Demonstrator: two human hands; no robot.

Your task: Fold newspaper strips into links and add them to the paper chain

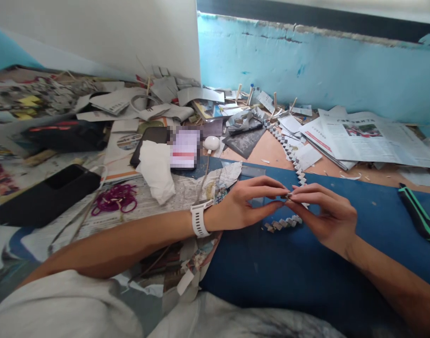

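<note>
My left hand (248, 202), with a white watch (199, 218) on its wrist, is closed in a pinch over the blue mat (257, 277). Opposite it, my right hand (327, 211) pinches too, and the fingertips of both meet at a small folded paper piece (287, 197). Fingers cover most of that piece. A zigzag chain of folded paper (293, 157) runs from the back of the table down behind my right fingers. Its grey-white end (283, 224) curves out below my hands onto the mat. Whether the pinched piece joins the chain I cannot tell.
A green and black utility knife (419, 213) lies on the mat's right. Newspapers (373, 136) and small sticks (274, 101) lie along the wall. Left of the mat are a lit phone (184, 149), crumpled tissue (156, 171), purple string (116, 199) and a black phone-shaped object (47, 195).
</note>
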